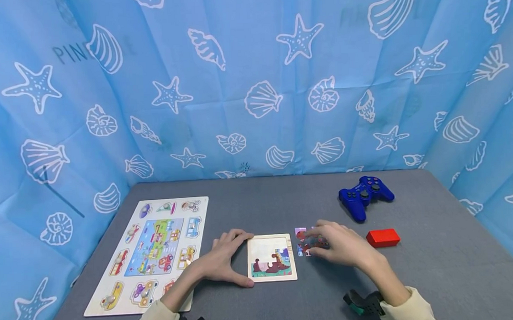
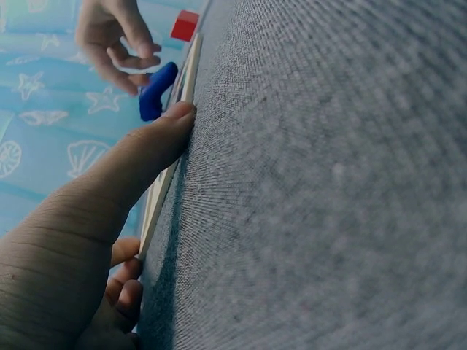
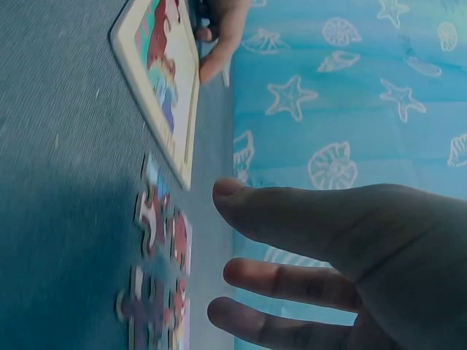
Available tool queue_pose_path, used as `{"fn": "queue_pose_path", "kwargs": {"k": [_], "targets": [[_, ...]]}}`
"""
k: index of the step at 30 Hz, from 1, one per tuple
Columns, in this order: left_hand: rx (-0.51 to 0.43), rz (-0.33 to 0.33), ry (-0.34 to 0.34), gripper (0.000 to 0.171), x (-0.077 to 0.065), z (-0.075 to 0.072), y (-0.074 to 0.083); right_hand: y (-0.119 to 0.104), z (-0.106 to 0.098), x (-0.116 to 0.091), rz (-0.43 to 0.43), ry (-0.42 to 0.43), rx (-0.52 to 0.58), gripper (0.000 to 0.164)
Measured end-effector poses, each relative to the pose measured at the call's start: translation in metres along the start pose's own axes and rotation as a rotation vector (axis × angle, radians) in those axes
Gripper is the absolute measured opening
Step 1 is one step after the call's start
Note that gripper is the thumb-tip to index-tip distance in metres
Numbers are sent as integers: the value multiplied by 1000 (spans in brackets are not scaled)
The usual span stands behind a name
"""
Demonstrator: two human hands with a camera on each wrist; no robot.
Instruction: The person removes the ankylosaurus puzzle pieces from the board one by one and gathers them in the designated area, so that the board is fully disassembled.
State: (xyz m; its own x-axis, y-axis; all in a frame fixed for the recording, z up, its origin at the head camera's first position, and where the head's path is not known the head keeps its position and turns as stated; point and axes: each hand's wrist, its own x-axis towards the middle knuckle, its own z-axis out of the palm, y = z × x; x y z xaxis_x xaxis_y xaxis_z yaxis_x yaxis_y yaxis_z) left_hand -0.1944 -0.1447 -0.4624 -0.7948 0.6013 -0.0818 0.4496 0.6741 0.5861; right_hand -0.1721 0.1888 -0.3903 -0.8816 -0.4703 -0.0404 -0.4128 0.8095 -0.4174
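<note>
A small square wooden jigsaw tray [image 1: 293, 258] lies on the table with its lower part and right side filled by picture pieces; its upper left shows bare. My left hand [image 1: 220, 259] spans the tray's left side, thumb at the near corner and fingertips at the far one. Just right of the tray lie several loose jigsaw pieces [image 1: 301, 234], partly covered in the head view by my right hand [image 1: 339, 244]. That hand hovers close over them, thumb and fingers apart and nothing between them in the right wrist view.
On the left lies a large wooden peg puzzle board [image 1: 93, 305] with vehicle pieces, partly behind my left forearm. A blue game controller [image 1: 363, 196] stands at the back right, and a red block [image 1: 383, 238] is right of my right hand. A blue shell-print curtain [image 1: 253, 83] hangs behind.
</note>
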Motion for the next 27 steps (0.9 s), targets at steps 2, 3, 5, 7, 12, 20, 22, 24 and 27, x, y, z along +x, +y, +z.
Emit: {"fn": "queue_pose_path", "kwargs": {"k": [2, 3, 5, 7, 12, 20, 22, 24, 27], "targets": [[0, 2, 2, 104, 0, 0, 0, -3, 1, 3, -23, -7, 5, 34], [1, 4, 2, 104, 0, 0, -1, -5, 2, 5, -42, -8, 6, 34], [3, 6, 2, 104, 0, 0, -1, -9, 4, 8, -80, -15, 11, 34], [4, 6, 2, 104, 0, 0, -1, -13, 7, 12, -122, -21, 14, 33], [8, 2, 2, 105, 0, 1, -1, -24, 17, 21, -222, -36, 1, 32], [5, 1, 0, 104, 1, 0, -1, -35, 32, 30, -290, -53, -34, 36], [0, 2, -1, 103, 1, 0, -1, -36, 35, 31, -286, -55, -49, 36], [-5, 2, -3, 103, 0, 0, -1, -36, 37, 31, -269, -62, -64, 36], [-10, 4, -5, 103, 0, 0, -1, -36, 39, 31, -235, -78, -77, 37]]}}
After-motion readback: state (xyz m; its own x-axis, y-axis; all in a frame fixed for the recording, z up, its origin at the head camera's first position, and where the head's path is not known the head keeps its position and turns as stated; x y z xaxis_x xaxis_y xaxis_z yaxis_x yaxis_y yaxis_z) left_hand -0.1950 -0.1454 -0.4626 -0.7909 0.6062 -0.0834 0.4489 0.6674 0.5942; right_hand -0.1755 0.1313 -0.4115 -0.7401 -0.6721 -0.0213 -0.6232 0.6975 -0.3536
